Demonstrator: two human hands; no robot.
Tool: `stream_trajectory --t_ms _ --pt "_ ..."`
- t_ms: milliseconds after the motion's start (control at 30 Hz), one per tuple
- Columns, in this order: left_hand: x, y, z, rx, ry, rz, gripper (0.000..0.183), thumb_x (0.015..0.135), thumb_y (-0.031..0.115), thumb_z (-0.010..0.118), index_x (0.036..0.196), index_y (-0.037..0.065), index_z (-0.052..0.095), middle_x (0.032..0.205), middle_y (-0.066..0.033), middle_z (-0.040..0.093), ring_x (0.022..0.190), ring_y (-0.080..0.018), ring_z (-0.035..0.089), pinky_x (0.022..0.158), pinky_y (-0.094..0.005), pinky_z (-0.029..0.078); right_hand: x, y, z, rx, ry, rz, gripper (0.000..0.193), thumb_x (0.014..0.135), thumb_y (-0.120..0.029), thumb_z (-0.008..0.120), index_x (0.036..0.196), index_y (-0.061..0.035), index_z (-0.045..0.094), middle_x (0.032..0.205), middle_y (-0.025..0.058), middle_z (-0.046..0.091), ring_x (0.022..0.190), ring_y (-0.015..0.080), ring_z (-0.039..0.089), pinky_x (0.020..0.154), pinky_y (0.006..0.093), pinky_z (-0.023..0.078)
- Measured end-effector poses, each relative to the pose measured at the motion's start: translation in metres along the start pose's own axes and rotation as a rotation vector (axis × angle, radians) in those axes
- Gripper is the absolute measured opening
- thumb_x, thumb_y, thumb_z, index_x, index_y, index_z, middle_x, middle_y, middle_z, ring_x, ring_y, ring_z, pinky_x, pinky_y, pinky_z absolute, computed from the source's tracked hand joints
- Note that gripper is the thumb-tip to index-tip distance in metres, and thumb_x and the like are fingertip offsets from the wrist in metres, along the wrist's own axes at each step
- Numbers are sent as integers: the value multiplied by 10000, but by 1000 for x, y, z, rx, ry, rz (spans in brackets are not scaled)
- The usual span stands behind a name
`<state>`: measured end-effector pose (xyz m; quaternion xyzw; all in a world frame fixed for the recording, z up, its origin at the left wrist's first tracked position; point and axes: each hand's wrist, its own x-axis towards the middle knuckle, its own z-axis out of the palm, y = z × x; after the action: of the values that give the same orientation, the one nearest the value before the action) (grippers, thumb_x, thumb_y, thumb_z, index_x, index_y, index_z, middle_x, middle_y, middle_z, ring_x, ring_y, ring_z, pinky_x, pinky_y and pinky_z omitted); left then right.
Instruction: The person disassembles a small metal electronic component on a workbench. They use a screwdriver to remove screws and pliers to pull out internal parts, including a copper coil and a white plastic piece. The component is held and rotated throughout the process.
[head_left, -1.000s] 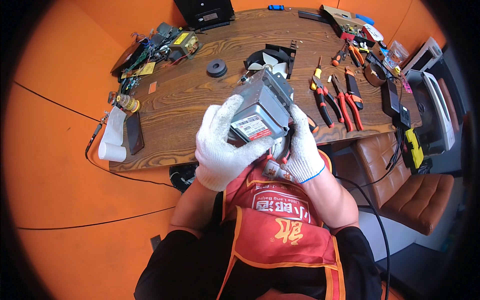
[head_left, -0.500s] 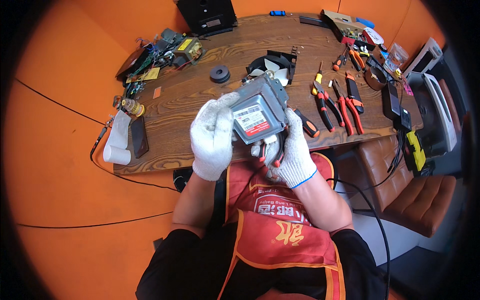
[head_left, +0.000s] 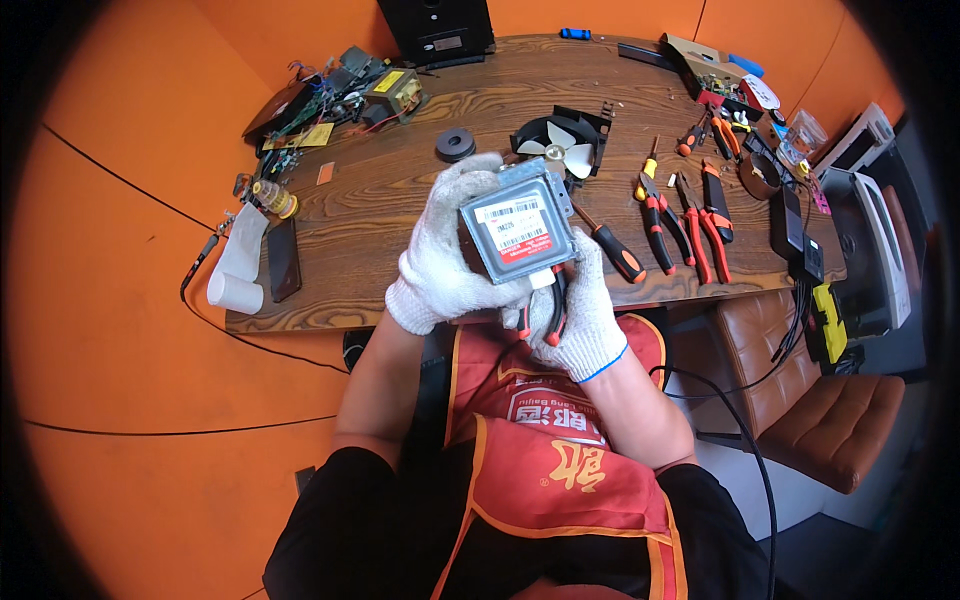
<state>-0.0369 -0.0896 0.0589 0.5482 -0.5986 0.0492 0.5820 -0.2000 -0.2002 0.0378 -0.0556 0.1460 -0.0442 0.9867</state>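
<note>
My left hand (head_left: 440, 245), in a white knit glove, grips the left side of a magnetron (head_left: 515, 230). This is a grey boxy metal part with a white and red label facing up and a white connector (head_left: 541, 278) at its near edge. Below its right corner, my gloved right hand (head_left: 585, 315) is closed around pliers (head_left: 556, 320) with black and red handles, whose jaws are hidden behind the magnetron. The right fingers also lie against the magnetron's side. Both hands are raised over the table's front edge.
On the wooden table (head_left: 390, 210) lie a fan (head_left: 560, 150), ring magnets (head_left: 455, 145), a screwdriver (head_left: 620, 255) and several pliers (head_left: 705, 230). A transformer (head_left: 397, 92) sits among circuit parts at far left. A phone (head_left: 284, 260) and paper roll (head_left: 236, 292) lie near left.
My left hand has shifted its hold lower along the magnetron's left side. The magnetron has turned so its label faces me more squarely. The pliers stay in my right hand.
</note>
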Motion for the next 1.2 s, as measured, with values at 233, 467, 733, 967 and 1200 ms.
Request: stream_trajectory --t_ms 233,467,733,967,1200 --pt "-24 -11 -2 -970 391 -461 992 810 353 868 1633 -3 442 1574 -211 590 1407 -360 649 1189 -518 552 -43 1 -3 -475 -144 -68 285 1121 -338 652 1080 -58 620 1118 173 716 782 275 761 703 344 615" --pt "-36 -26 -10 -1143 479 -523 1046 812 528 801 1651 21 437 1562 -216 586 1398 -407 644 1151 -580 585 -114 13 -51 -759 29 154 157 1030 -25 650 1181 -8 689 1219 100 714 1012 183 692 944 363 565" --pt "-36 -31 -17 -1181 220 -455 1167 784 493 890 1689 -1 345 1567 -206 614 1406 -328 664 1216 -484 533 -116 -22 -4 -2013 -293 -515 348 1024 -225 773 1306 -51 665 1181 190 756 1073 403 757 939 482 585" --pt "-20 -15 -21 -851 138 -473 1258 710 562 949 1660 -33 379 1529 -220 643 1393 -316 673 1211 -446 515 -99 -70 98 -2261 -107 -149 280 1063 -274 702 1186 -23 684 864 260 708 866 450 737 776 502 558" --pt "-15 -8 -31 -784 54 -533 1279 679 498 994 1653 -59 381 1507 -213 646 1380 -307 675 1195 -439 530 -94 -87 122 -2241 -64 252 307 1113 -304 683 1146 2 675 740 163 656 684 253 660 677 425 521"
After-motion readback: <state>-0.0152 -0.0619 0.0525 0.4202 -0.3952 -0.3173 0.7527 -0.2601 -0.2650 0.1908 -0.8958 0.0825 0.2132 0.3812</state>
